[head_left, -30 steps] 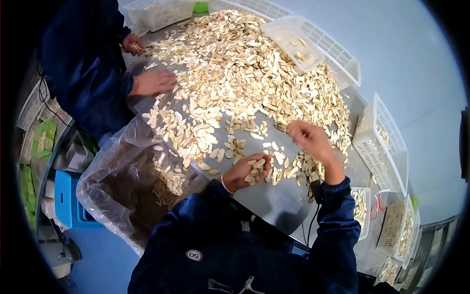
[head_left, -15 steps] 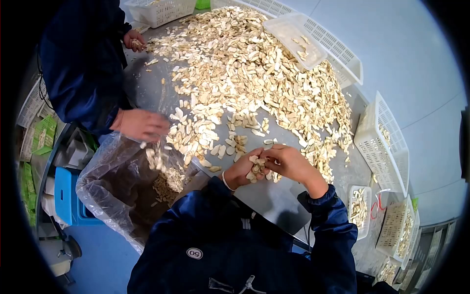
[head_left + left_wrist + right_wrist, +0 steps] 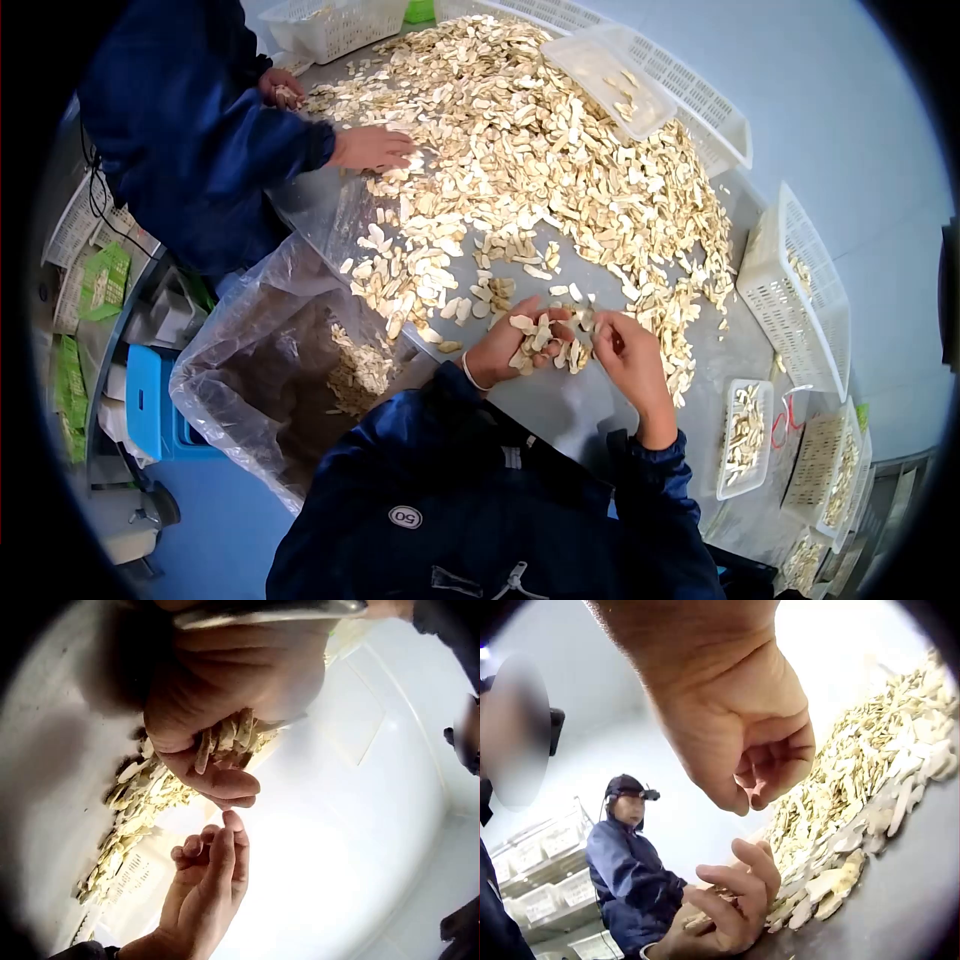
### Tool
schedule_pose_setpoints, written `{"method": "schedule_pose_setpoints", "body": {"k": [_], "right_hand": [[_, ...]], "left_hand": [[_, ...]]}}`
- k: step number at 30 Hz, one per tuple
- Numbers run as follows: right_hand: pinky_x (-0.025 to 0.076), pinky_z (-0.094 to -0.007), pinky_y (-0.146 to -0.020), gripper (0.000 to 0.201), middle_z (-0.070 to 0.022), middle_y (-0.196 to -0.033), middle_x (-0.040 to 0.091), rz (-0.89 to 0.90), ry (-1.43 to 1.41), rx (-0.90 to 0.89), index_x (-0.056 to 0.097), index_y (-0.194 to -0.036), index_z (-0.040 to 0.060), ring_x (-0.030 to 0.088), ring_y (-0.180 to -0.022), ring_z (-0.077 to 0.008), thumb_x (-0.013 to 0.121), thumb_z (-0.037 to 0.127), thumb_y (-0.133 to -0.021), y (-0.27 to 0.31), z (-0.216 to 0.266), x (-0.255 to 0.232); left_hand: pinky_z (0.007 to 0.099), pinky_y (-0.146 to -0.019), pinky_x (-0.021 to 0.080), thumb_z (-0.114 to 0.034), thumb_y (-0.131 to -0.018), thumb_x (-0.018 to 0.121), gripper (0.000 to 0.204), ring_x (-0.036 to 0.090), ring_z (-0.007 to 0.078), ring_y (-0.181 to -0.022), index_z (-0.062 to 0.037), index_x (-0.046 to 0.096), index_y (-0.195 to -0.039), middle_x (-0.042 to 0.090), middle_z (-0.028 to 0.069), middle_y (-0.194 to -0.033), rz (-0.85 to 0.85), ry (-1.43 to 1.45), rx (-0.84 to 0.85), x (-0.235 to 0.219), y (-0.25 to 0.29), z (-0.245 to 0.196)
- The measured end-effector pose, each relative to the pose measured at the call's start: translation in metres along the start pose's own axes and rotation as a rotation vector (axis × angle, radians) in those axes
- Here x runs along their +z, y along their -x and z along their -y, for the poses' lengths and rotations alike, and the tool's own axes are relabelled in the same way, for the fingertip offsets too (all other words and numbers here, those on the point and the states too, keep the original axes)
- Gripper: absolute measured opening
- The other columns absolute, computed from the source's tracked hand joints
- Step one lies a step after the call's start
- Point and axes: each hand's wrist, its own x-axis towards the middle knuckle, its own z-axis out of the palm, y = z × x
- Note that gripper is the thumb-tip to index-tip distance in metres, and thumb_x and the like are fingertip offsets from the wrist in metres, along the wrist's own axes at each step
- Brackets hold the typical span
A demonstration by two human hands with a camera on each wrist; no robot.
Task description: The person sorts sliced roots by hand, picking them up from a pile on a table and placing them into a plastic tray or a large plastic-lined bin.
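My left hand [image 3: 492,357], a white band at its wrist, holds a small handful of pale, brown-edged dried slices [image 3: 531,345] over the front of the table. In the left wrist view its fingers [image 3: 217,784] curl round the slices. Just to the right is my right hand [image 3: 632,365], fingers curled, thumb and forefinger tips close together; no slice shows between them in the right wrist view. A big heap of the same slices [image 3: 540,130] spreads across the grey table [image 3: 560,410] beyond both hands.
At left another person's hand [image 3: 372,148] touches the heap's edge. A clear plastic bag [image 3: 235,345] with slices inside hangs open at the table's left front. White baskets [image 3: 795,290] line the back and right; a small tray of slices [image 3: 745,440] lies at right.
My right hand came from the heap's near edge to my left hand, then drew slightly right. The other person's hand dropped slices into the bag and returned to the heap.
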Motion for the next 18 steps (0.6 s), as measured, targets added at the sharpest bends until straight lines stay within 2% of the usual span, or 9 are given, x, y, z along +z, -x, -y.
{"method": "schedule_pose_setpoints", "body": {"k": [3,4,7,8,10,12,15,18], "right_hand": [[0.045,-0.0287,-0.057,0.017,-0.0060,-0.069,0.057,-0.018,-0.083,0.112,0.069,-0.106,0.0015,0.052,-0.059,-0.0131,0.068,0.007,-0.090,0.026,-0.012,-0.002],[0.042,-0.0223,-0.059,0.014,0.0007,-0.072,0.059,-0.018,-0.089,0.105,0.069,-0.106,-0.0008,0.049,-0.064,-0.0048,0.063,0.005,-0.095,0.033,-0.009,-0.004],[0.043,-0.0224,-0.060,0.015,0.0001,-0.073,0.060,-0.070,-0.111,0.115,0.069,-0.106,-0.0009,0.051,-0.064,-0.0050,0.065,0.006,-0.094,0.047,-0.012,-0.001],[0.044,-0.0226,-0.061,0.016,-0.0004,-0.074,0.062,-0.063,-0.143,0.162,0.069,-0.107,-0.0009,0.053,-0.066,-0.0053,0.066,0.007,-0.094,0.051,-0.011,-0.002],[0.045,-0.0228,-0.062,0.016,-0.0010,-0.075,0.063,-0.085,-0.196,0.134,0.069,-0.106,-0.0010,0.055,-0.066,-0.0056,0.067,0.007,-0.093,0.053,-0.015,0.000],[0.045,-0.0235,-0.060,0.016,-0.0022,-0.075,0.065,-0.096,-0.227,0.086,0.069,-0.105,-0.0009,0.055,-0.065,-0.0061,0.067,0.007,-0.092,0.054,-0.017,-0.001],[0.045,-0.0276,-0.062,0.015,-0.0054,-0.074,0.058,-0.068,-0.290,0.120,0.069,-0.104,0.0006,0.054,-0.065,-0.0120,0.067,0.007,-0.091,0.055,-0.021,-0.006],[0.046,-0.0283,-0.061,0.016,-0.0066,-0.076,0.061,-0.071,-0.306,0.086,0.069,-0.105,0.0011,0.057,-0.064,-0.0132,0.067,0.008,-0.091,0.059,-0.031,-0.008]], "left_hand": [[0.0231,-0.044,0.047,-0.058,-0.105,0.033,0.066,0.064,0.0203,-0.070,-0.0029,0.059,-0.130,0.068,0.0163,-0.101,-0.044,0.019,-0.001,0.011,0.003,0.001],[0.0227,-0.043,0.045,-0.059,-0.105,0.032,0.067,0.063,0.0200,-0.068,-0.0032,0.059,-0.131,0.068,0.0165,-0.101,-0.069,0.020,0.002,0.017,0.004,0.000],[0.0208,-0.041,0.040,-0.062,-0.103,0.033,0.069,0.055,0.0162,-0.062,-0.0048,0.060,-0.130,0.066,0.0167,-0.104,0.155,0.055,-0.017,0.012,0.002,0.000],[0.0205,-0.041,0.038,-0.063,-0.103,0.033,0.069,0.052,0.0154,-0.060,-0.0050,0.060,-0.131,0.066,0.0162,-0.102,0.137,0.045,-0.025,0.011,0.003,0.000],[0.0198,-0.040,0.036,-0.063,-0.103,0.033,0.070,0.047,0.0137,-0.057,-0.0055,0.060,-0.131,0.065,0.0151,-0.100,0.103,0.023,-0.031,0.017,0.006,-0.001],[0.0197,-0.040,0.035,-0.064,-0.103,0.032,0.070,0.047,0.0134,-0.057,-0.0059,0.060,-0.131,0.063,0.0135,-0.096,0.102,-0.004,-0.043,0.015,0.006,0.001],[0.0203,-0.041,0.036,-0.059,-0.105,0.031,0.067,0.045,0.0130,-0.060,-0.0043,0.060,-0.130,0.055,0.0092,-0.089,0.090,-0.043,-0.049,0.019,0.007,0.004],[0.0209,-0.043,0.037,-0.055,-0.106,0.033,0.063,0.046,0.0132,-0.063,-0.0028,0.059,-0.130,0.051,0.0081,-0.088,0.138,-0.031,-0.051,0.017,0.003,0.004]]}}
